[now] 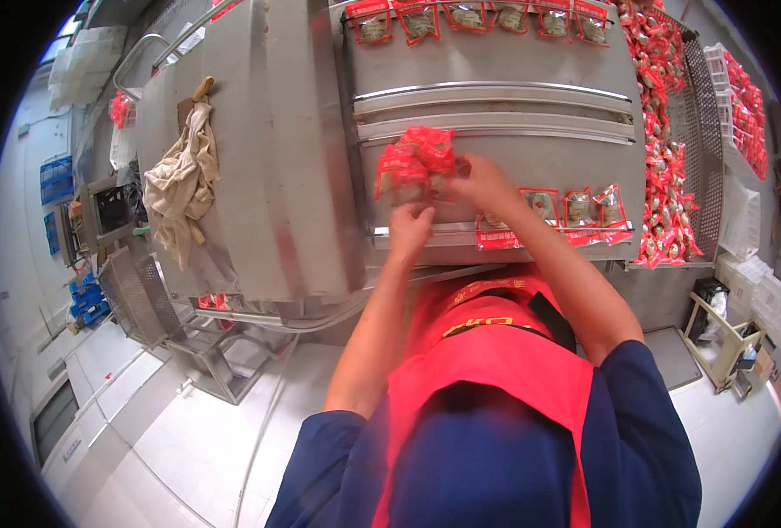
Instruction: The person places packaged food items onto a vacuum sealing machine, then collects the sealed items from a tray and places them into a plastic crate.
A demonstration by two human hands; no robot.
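A loose cluster of red-and-clear plastic food pouches (417, 158) sits on the steel plate in front of me, somewhat blurred. My right hand (486, 185) is at its right side, thumb and fingers closed on the edge of a pouch. Just below the cluster, my left hand (411, 230) has curled fingers close to a pouch's lower end; blur hides whether it grips. Along the near sealing bar (390, 231) lies a row of filled pouches (579, 208), their red ends over the bar. My right forearm partly covers this row.
Another pouch row (470, 16) lines the far edge, beyond two metal bars (496, 125). At right, many pouches fill a perforated metal trough (697, 132). White crates (740, 119) stand past it. A beige cloth (189, 178) lies on the steel cover (285, 165) at left.
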